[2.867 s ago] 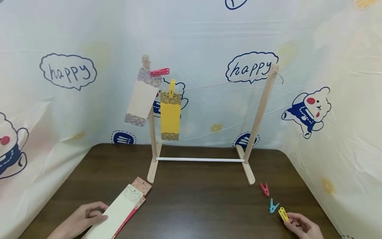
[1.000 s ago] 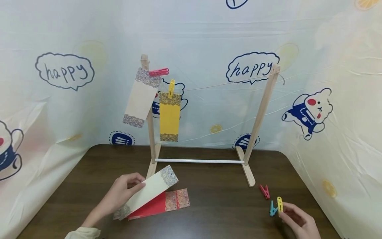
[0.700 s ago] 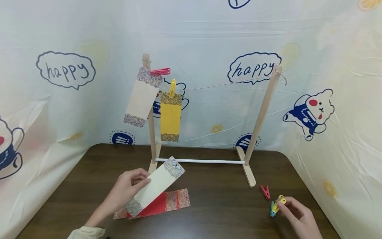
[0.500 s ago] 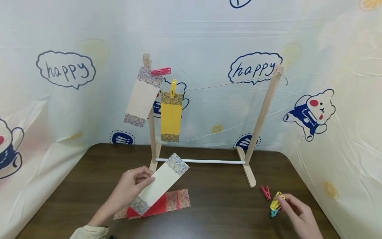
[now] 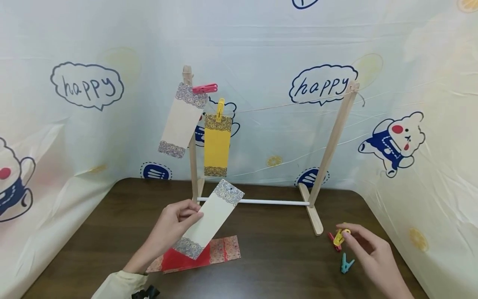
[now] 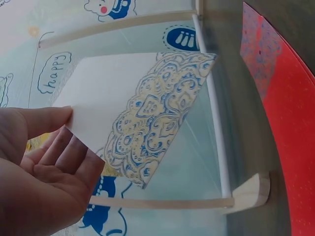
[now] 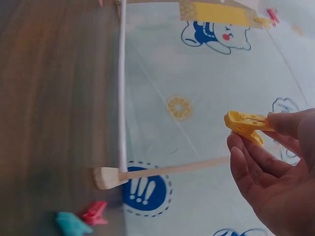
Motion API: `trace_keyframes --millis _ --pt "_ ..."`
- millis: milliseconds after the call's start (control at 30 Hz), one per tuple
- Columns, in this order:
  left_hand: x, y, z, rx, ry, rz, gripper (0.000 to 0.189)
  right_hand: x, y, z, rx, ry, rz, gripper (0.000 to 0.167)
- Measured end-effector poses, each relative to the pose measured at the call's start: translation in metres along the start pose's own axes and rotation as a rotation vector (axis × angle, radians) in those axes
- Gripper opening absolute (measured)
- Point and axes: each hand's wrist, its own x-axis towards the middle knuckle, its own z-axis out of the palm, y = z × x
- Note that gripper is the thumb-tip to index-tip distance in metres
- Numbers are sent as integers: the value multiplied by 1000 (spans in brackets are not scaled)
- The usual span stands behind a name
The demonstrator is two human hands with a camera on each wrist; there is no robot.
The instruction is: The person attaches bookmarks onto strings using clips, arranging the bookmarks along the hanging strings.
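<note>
My left hand (image 5: 175,222) pinches a cream paper card (image 5: 209,220) with blue lace-patterned ends by its left long edge. The card is tilted, its upper end in front of the stand's white crossbar (image 5: 274,202). In the left wrist view the thumb lies on one face of the card (image 6: 113,93) and the fingers behind it. My right hand (image 5: 373,253) pinches a yellow clothespin (image 5: 340,237) between thumb and fingers, as the right wrist view also shows with the clothespin (image 7: 244,121). A pink clothespin (image 5: 330,236) lies partly hidden behind it, and a blue clothespin (image 5: 346,263) lies closer to me.
A wooden stand with right post (image 5: 336,141) carries a string (image 5: 269,108). A white card (image 5: 181,120) hangs at its left by a pink clothespin (image 5: 205,88), beside a yellow card (image 5: 217,145) under a yellow clothespin (image 5: 220,109). Red cards (image 5: 194,257) lie on the brown table (image 5: 276,257).
My left hand has lifted the cream card off the red ones and moved it up and right. My right hand has raised the yellow clothespin from beside the blue one, up and slightly left.
</note>
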Motion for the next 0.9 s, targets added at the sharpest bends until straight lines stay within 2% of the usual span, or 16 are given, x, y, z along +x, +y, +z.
trace_keyframes --millis 233,433,667,900 --pt "10 5 3 -56 44 2 16 21 -19 -4 -56 30 -55 39" --pt "19 8 8 -64 70 -8 18 35 -28 -2 -61 55 -139 33" --pt "37 15 16 -101 56 61 18 54 -46 -6 -38 51 -222 30" --pt "56 22 23 -113 70 131 14 78 -70 -8 -87 -19 -246 32"
